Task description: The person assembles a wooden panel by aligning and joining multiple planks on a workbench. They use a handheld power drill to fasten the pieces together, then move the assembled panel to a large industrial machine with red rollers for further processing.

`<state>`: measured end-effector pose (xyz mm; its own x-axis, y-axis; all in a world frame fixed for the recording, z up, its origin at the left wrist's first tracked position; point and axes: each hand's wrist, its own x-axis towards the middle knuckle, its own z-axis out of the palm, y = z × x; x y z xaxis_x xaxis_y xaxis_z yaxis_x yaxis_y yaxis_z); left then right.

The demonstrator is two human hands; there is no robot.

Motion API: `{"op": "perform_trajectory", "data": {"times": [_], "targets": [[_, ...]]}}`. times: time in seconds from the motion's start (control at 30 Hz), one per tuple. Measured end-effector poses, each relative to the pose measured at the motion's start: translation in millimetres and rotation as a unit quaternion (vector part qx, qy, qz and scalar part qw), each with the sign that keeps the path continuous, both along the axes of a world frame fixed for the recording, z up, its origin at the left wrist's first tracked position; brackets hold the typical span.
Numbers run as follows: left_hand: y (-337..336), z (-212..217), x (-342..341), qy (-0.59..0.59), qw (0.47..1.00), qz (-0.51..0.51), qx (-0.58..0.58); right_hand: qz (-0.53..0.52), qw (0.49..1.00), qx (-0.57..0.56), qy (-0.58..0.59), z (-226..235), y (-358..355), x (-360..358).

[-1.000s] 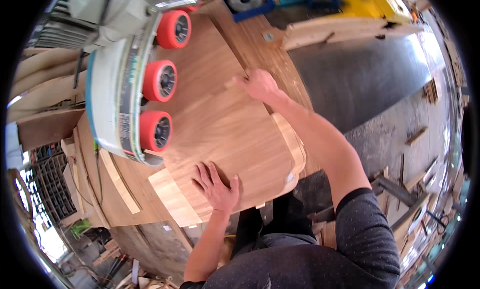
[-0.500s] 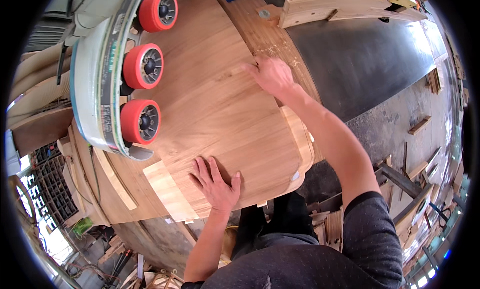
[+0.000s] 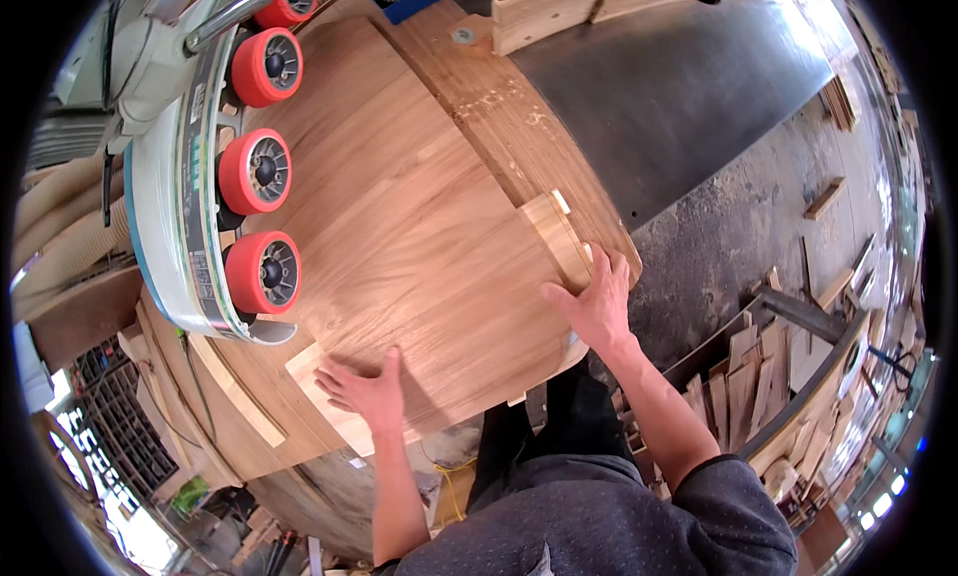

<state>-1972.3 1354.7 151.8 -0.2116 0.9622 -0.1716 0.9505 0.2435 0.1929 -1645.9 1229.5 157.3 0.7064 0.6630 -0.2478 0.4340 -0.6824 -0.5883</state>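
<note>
Person's left hand (image 3: 367,391), fingers splayed, is over the pale board (image 3: 324,408) near-right of the feeder (image 3: 185,187); right hand (image 3: 596,298), thumb and fingers apart, is farther right at the panel (image 3: 429,247), which lies on the bench (image 3: 539,157) right beside the feeder. Uneven hand pressure could skew the panel toward the feeder's wheels (image 3: 257,170). Versus half a second ago, right hand's farther from the feeder, left closer.

the scene is bright, with light blown out white at the lower left edge and glare across the far end of the dark metal plate (image 3: 679,107). a soft shadow lies on the wooden panel (image 3: 419,237) beside the slightly blurred left hand (image 3: 369,389). straight edges bow toward the rim, and the corners are black.
</note>
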Motion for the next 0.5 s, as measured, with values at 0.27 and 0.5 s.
{"op": "perform_trajectory", "data": {"times": [0.27,0.5], "targets": [[5,-6,-8,-0.106,0.993,-0.028,0.038,-0.003,1.000,0.012,-0.006,-7,-2,-1],[7,-9,-6,-0.156,0.983,-0.067,0.074,0.025,0.999,0.040,0.015,-11,6,-12]]}}
